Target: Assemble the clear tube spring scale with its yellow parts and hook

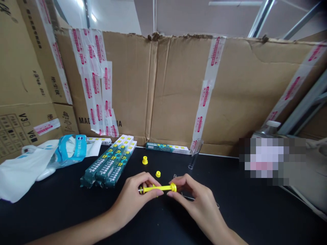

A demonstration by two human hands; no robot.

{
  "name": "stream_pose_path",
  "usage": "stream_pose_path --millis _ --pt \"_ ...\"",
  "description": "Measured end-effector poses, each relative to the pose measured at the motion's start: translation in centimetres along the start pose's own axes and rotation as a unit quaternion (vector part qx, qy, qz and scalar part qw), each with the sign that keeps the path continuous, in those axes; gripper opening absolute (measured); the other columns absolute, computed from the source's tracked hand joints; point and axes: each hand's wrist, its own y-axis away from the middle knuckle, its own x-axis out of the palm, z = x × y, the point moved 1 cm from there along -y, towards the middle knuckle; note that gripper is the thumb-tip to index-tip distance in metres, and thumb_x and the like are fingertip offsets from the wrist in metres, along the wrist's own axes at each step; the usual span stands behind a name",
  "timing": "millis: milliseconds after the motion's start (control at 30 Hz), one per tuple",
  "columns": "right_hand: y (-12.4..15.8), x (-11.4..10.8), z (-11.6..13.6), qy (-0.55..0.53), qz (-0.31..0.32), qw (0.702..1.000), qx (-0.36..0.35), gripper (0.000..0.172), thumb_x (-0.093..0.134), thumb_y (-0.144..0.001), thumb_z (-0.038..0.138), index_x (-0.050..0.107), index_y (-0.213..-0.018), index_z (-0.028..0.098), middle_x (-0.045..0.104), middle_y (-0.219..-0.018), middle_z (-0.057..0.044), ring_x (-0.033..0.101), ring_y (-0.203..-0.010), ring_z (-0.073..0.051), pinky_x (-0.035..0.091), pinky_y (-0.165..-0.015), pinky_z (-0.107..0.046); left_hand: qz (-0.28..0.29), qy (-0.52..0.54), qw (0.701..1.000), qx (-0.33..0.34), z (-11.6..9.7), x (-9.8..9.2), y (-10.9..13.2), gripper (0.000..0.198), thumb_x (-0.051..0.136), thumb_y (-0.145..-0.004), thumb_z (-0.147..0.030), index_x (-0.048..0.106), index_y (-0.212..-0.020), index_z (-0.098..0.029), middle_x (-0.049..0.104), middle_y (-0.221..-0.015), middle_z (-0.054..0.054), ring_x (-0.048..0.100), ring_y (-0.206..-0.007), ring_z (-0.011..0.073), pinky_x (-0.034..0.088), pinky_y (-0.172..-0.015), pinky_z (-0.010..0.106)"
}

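Just above the black table, my left hand (130,195) pinches a yellow plastic rod (163,188) between thumb and fingers. The rod lies roughly level, and a bit of metal shows at its left end. My right hand (200,195) has its thumb and fingertips closed on the round flanged cap (173,187) at the rod's right end. Two small yellow plastic caps (145,160) rest on the table beyond my hands. Thin metal pieces, partly hidden, lie behind and beneath my right hand. A clear plastic tube (195,158) stands tilted against the back wall.
Several green-and-white spring scale boxes (109,163) lie at left, and another box (166,147) lies along the cardboard wall (176,92). White and blue plastic packaging (68,149) sits far left. A clear bottle (272,127) and a blurred-out patch are at right.
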Motion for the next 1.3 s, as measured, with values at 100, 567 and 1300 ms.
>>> stream_pose_path --millis 100,567,1300 --pt "0.2 0.3 0.2 0.007 0.008 1.0 -0.024 0.018 0.075 -0.084 0.037 0.065 -0.085 0.022 0.076 -0.089 -0.003 0.074 -0.07 -0.018 0.061 -0.068 -0.025 0.007 0.026 1.0 -0.017 0.1 0.0 -0.1 0.01 0.077 -0.077 -0.027 0.073 -0.08 -0.019 0.072 -0.081 0.001 0.064 -0.077 0.0193 0.045 -0.07 0.027" --pt "0.9 0.4 2.0 -0.007 0.085 0.986 -0.143 0.038 0.054 -0.091 0.006 0.065 -0.12 0.027 0.071 -0.115 -0.005 0.069 -0.107 -0.016 0.055 -0.094 -0.025 0.047 0.015 0.999 -0.003 -0.1 0.7 0.9 0.024 0.074 -0.082 -0.032 0.056 -0.09 -0.02 0.058 -0.084 -0.002 0.054 -0.07 0.0132 0.04 -0.055 0.02" --pt "-2.8 -9.0 -3.7 0.354 0.173 0.918 -0.036 0.023 0.047 -0.096 0.019 0.068 -0.102 0.024 0.073 -0.101 -0.005 0.073 -0.084 -0.024 0.059 -0.073 -0.04 0.03 0.167 0.98 -0.1 1.5 -0.1 -0.2 0.046 0.053 -0.091 -0.056 0.066 -0.105 -0.014 0.054 -0.075 -0.001 0.029 -0.049 0.0062 0.022 -0.041 0.019"
